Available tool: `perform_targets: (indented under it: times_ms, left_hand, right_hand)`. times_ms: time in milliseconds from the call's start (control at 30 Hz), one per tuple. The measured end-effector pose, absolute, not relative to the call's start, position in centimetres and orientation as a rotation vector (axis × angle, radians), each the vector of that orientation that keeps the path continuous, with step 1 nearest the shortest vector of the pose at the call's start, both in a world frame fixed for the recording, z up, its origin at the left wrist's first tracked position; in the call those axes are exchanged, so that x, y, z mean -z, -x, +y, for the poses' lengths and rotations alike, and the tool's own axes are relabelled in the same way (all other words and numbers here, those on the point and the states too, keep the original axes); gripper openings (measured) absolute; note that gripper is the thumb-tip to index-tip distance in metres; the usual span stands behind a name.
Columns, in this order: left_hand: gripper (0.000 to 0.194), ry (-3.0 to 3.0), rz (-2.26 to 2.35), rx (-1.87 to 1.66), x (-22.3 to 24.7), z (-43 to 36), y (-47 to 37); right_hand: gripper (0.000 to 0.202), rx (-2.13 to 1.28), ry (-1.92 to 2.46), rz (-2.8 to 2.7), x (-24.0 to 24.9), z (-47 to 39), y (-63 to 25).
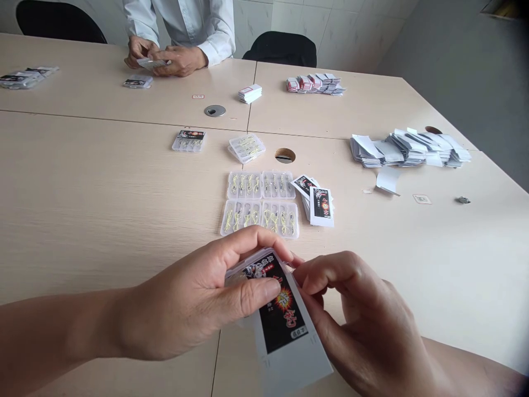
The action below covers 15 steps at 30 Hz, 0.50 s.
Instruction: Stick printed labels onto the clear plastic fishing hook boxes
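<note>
My left hand (pixel 194 300) grips a small clear plastic box (pixel 237 270), its thumb pressing a printed card (pixel 285 309) against it. Black with red and yellow print, the card has a long white end hanging toward me. At the right edge of box and card, the fingers of my right hand (pixel 355 314) are pinched together. They partly hide the edge. Just beyond my hands lie two open clear boxes, one nearer (pixel 259 218) and one farther (pixel 262 184), with yellow-green looped lines in their compartments. Beside them is a stack of printed cards (pixel 321 205).
A closed box (pixel 189 141) and stacked boxes (pixel 247 148) lie farther back. Folded white papers (pixel 407 149) are at right, near a small dark object (pixel 463 200). Across the table, a person's hands (pixel 177 59) hold a clear packet. The tabletop has a round hole (pixel 285 155).
</note>
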<state>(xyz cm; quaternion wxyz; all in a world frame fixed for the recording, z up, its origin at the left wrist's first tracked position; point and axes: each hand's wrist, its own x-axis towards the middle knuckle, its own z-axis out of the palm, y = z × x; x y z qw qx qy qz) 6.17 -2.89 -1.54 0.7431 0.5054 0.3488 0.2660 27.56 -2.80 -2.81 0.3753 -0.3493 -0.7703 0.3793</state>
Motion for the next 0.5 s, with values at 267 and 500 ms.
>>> perform_targets:
  times_ms: [267,500]
  left_hand:
    - [0.014,-1.159,0.858,-0.573,1.64,-2.94,-5.92]
    - [0.013,-1.199,0.916,-0.567,1.38,-2.88,-5.96]
  right_hand:
    - [0.023,-0.938,0.913,-1.990,2.67,-2.75,-27.56]
    - [0.023,-0.902,0.904,-2.002,2.62,-2.68,-27.51]
